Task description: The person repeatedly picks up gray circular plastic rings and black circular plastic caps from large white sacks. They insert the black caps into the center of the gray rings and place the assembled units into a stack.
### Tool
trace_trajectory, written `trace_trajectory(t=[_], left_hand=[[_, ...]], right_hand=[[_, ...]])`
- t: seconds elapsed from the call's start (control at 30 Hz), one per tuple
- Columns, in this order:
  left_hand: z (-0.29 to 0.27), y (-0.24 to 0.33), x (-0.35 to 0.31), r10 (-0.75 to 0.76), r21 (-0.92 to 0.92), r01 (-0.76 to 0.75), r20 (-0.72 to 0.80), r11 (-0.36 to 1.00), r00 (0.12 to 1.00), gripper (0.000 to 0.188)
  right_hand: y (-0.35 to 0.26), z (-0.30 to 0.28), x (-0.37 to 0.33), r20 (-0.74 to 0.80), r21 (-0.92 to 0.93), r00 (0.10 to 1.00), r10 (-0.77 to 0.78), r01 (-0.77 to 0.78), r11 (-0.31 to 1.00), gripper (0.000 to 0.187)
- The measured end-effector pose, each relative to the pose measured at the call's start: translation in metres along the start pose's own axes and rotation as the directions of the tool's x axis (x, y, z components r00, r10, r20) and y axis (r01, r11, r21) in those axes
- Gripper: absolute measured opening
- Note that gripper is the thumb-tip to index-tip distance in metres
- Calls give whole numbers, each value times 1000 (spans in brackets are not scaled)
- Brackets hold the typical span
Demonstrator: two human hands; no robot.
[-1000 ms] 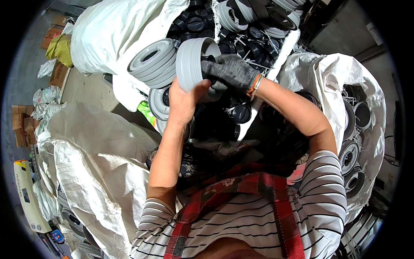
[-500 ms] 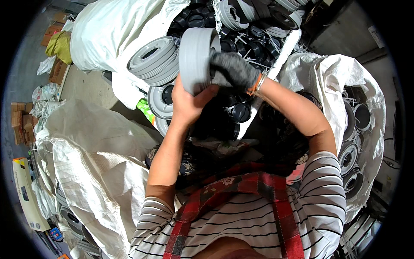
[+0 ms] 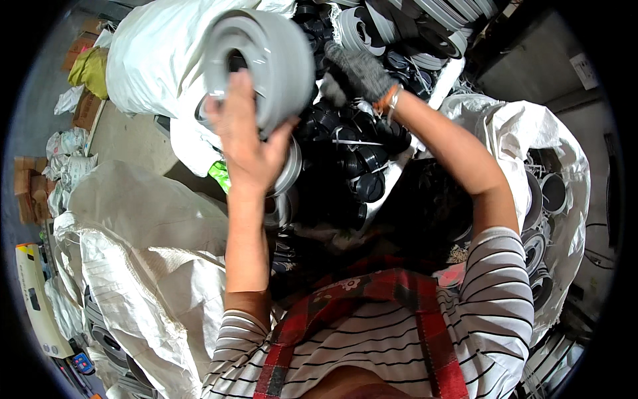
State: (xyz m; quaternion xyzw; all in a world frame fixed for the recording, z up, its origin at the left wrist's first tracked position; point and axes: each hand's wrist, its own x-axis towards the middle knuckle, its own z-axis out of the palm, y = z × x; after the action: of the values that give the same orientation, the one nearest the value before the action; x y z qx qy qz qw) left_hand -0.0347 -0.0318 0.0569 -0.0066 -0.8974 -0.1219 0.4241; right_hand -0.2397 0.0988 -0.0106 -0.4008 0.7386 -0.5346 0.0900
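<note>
My bare left hand (image 3: 251,143) grips a thick, round grey plastic piece (image 3: 282,70) with a hole in its middle. Motion blurs the piece; fingers lie across its near face and the thumb is at its lower edge. It hides most of the grey discs behind and below it. To its right, my right hand (image 3: 362,73), in a grey glove with an orange cuff, is apart from the piece. Its fingers stretch toward the upper left with the thumb spread below, and nothing shows in them. Beneath it lie many black round caps (image 3: 369,186) with thin white strips.
Stacked grey rings (image 3: 359,30) lie at the far side. A white sack (image 3: 159,60) stands far left and another white sack (image 3: 133,246) near left. At the right, an open white sack (image 3: 565,146) contains grey and black round parts. Cardboard boxes (image 3: 32,189) sit at the left edge.
My left hand has carried the grey piece left and tilted its holed face toward me. My gloved right hand has come off it and moved slightly up and right, uncovering more black caps.
</note>
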Motion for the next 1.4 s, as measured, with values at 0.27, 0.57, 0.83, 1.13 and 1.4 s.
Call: trace_trajectory(t=[0.27, 0.57, 0.83, 1.13, 1.4], left_hand=[[3, -44, 14, -176, 295, 169, -5, 940, 984, 60], [48, 12, -21, -762, -816, 571, 310, 95, 569, 27], [22, 23, -21, -670, -700, 698, 591, -151, 449, 27], [26, 12, -28, -680, -699, 671, 618, -247, 394, 33], [41, 18, -38, -697, -714, 693, 548, -102, 462, 37]], right_hand=[[155, -29, 78, -145, -614, 943, 299, -323, 720, 60], [20, 0, -13, 245, -604, 847, -472, 514, 609, 32], [11, 22, 44, 74, -459, 950, -304, 303, 835, 35], [57, 56, 109, 237, -816, 967, 93, 146, 559, 63], [-22, -14, -4, 173, -437, 984, -32, 105, 893, 77]])
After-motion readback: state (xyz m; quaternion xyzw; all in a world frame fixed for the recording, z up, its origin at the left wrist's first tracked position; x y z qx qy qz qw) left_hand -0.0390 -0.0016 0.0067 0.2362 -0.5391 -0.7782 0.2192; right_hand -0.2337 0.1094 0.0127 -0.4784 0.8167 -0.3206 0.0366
